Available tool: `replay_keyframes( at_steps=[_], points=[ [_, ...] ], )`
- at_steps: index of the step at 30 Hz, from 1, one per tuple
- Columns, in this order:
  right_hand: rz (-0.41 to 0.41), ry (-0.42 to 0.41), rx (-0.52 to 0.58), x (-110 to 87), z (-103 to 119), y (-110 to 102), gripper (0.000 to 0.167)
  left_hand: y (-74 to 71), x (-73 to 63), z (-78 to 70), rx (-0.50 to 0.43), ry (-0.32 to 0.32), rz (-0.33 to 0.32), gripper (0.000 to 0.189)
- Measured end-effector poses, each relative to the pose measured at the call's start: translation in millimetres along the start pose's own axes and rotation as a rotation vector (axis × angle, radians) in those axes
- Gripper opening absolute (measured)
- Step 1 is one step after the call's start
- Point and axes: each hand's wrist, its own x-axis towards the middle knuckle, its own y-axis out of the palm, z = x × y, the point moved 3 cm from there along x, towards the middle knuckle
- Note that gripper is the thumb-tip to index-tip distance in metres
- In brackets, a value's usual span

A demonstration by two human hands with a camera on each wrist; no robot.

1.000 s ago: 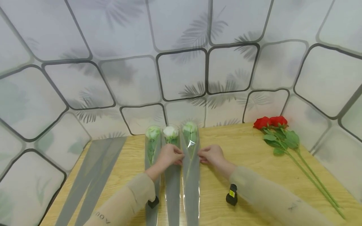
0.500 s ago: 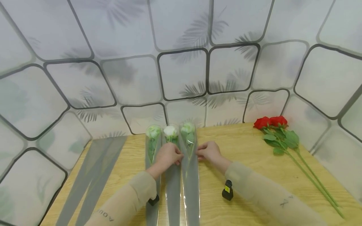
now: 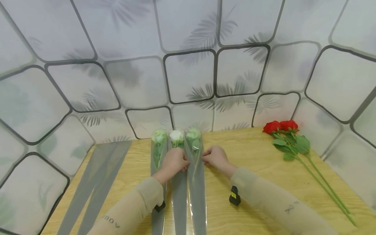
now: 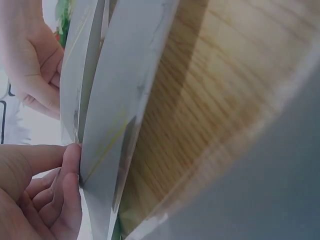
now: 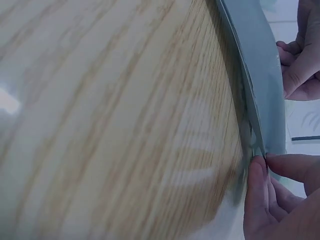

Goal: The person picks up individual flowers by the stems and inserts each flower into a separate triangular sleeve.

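Observation:
A grey-backed clear flower sleeve with a pale green-white rose in it lies between both hands. My right hand pinches its right edge between thumb and fingertips, plain to see in the right wrist view. On the opposite side, my left hand pinches the left edge with thumb and forefinger. Just left of this sleeve lies a second sleeved rose, whitest of the three, partly covered by the left hand. A third sleeved rose, greenish white, lies beyond it, its sleeve passing under the left forearm.
Two flat grey sleeves lie at the left of the wooden table. Two red roses with long green stems lie at the right. A patterned wall covering borders the table at the back and sides.
The right-hand sleeve, with its rose, has shifted slightly left toward the other two. My right hand has moved left with it, while the left hand has stayed nearly in place.

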Motion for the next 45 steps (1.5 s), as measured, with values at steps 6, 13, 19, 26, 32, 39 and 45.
replay_keyframes(
  at_steps=[6,13,19,26,32,39,45],
  points=[
    [0.001,-0.053,-0.131,2.6,2,3,0.011,-0.6,1.6,1.6,0.073,-0.006,-0.015,0.027],
    [-0.015,-0.072,-0.209,5.8,4,5,0.010,-4.4,1.9,0.4,0.186,0.030,-0.076,0.043],
    [-0.005,-0.052,-0.192,6.6,5,6,0.011,-5.6,0.2,-1.6,0.245,0.062,-0.115,0.057],
    [0.001,-0.039,-0.170,5.6,7,7,0.010,-5.6,1.4,-0.7,0.264,0.050,-0.118,0.046],
    [0.026,-0.052,-0.182,6.3,6,2,0.011,-5.8,2.2,0.8,0.268,0.058,-0.116,0.033],
    [-0.019,-0.084,-0.292,8.6,8,-14,0.016,-7.5,-1.5,4.3,0.221,0.108,-0.141,0.044],
    [-0.018,-0.089,-0.343,10.9,17,-18,0.021,-13.6,-8.5,10.2,0.167,0.122,-0.161,0.039]
  ],
)
